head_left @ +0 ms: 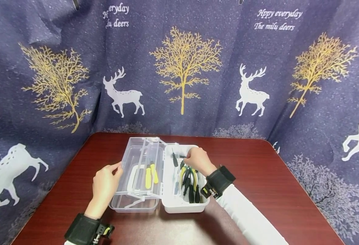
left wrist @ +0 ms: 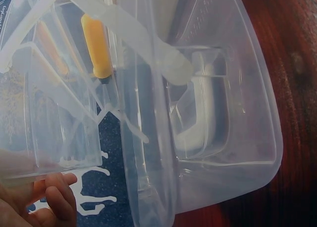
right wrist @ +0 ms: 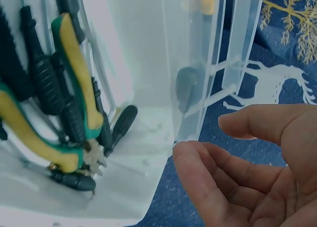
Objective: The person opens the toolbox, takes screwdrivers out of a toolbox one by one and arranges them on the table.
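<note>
Black-handled, the screwdriver (head_left: 175, 160) lies just left of the right hand (head_left: 197, 160) from where I watch, near the far end of the white box (head_left: 183, 208); its long axis runs front to back, tip away; the right hand is clearly the nearer, while the left hand (head_left: 105, 178) pinches the outer edge of the clear tray (head_left: 126, 161), well apart from it. My right wrist view shows what the head view hides: thumb and forefinger spread, the other fingers loosely bent, nothing between them; there I see the screwdriver through a clear wall (right wrist: 192, 130), the pliers (right wrist: 79, 83) beyond.
</note>
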The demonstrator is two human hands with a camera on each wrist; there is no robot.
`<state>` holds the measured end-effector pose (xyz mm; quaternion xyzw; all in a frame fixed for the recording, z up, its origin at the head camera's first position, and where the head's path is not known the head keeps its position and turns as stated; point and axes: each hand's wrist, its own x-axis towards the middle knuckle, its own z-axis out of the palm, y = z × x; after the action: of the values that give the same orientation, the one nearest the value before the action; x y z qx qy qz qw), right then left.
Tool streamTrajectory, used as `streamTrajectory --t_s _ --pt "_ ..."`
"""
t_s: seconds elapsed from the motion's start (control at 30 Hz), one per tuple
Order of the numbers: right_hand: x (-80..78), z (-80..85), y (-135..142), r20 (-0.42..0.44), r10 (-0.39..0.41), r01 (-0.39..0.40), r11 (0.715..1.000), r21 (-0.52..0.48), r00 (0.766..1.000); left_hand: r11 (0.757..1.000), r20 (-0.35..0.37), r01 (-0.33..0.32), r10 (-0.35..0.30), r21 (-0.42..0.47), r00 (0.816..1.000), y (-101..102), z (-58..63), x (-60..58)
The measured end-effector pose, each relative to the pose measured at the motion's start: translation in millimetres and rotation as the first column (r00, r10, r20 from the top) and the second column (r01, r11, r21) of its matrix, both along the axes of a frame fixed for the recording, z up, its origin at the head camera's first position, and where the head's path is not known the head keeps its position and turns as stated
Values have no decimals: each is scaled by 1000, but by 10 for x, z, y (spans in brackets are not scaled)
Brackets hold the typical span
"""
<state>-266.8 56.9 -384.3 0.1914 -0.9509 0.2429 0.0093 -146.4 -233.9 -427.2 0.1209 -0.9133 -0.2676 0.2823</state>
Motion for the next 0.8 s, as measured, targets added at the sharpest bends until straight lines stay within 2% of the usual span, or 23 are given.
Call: streamTrajectory --t_s 0.2,0.3,0.63,0.8 --pt "33 54 -161 -66 70 -69 997 20 995 1000 9 -3 3 15 1000 20 28 8" --pt "43 66 -234 -111 85 -79 995 55 990 1000 14 -6 5 21 1000 29 35 7" --pt "42 84 -401 -102 95 -90 994 58 990 1000 15 -1 1 17 1000 23 17 8" --pt "-1 76 -534 -108 96 -77 982 170 989 1000 0 -4 4 10 1000 9 21 7"
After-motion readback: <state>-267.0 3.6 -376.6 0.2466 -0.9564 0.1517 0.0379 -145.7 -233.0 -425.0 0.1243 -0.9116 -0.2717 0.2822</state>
